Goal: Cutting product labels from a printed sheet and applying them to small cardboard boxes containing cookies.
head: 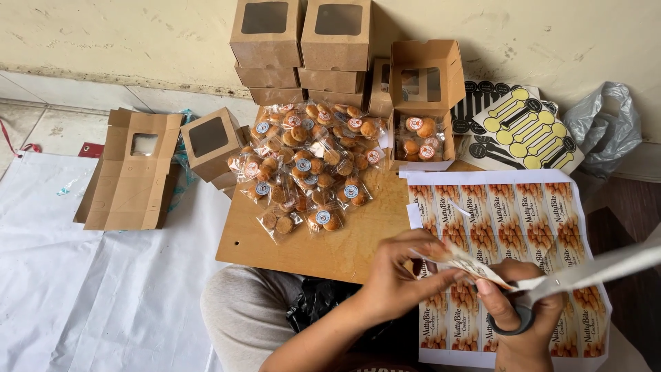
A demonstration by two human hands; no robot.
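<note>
Cutting is the step now: the left hand (394, 275) pinches a paper strip (475, 265) of cookie labels, near and right of the wooden board (323, 241). The right hand (521, 318) has its fingers through the scissors (551, 289), blades open at the strip. Closing the blades straight along the label edge seems needed next.

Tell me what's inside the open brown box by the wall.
The open brown box holds small wrapped packets of round cookies with round stickers, seen through its clear front. How far back they go, the box walls hide.
</note>
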